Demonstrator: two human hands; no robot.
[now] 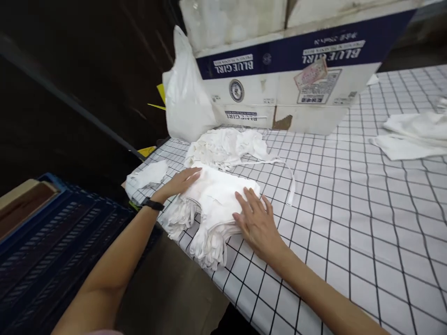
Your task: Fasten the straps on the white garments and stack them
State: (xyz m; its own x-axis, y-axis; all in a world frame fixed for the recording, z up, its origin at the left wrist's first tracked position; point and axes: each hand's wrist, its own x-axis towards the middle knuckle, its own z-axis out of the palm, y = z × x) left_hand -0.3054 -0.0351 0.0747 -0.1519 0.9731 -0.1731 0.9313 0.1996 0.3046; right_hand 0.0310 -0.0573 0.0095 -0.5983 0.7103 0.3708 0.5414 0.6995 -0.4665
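A stack of white cloth pieces with strap-like ties lies near the table's front left edge, its ties bunched and hanging toward the edge. My left hand, with a dark band on the wrist, rests on the stack's left side, fingers stretched out. On the right side of the stack lies my right hand, fingers spread over the cloth. Just behind is a loose heap of white cloth and straps, from which one long strap trails to the right.
A large white and blue carton stands at the back, printed upside down. Left of it sits a white plastic bag. More white cloth lies at the right on the checked tablecloth. Blue crates stand at lower left.
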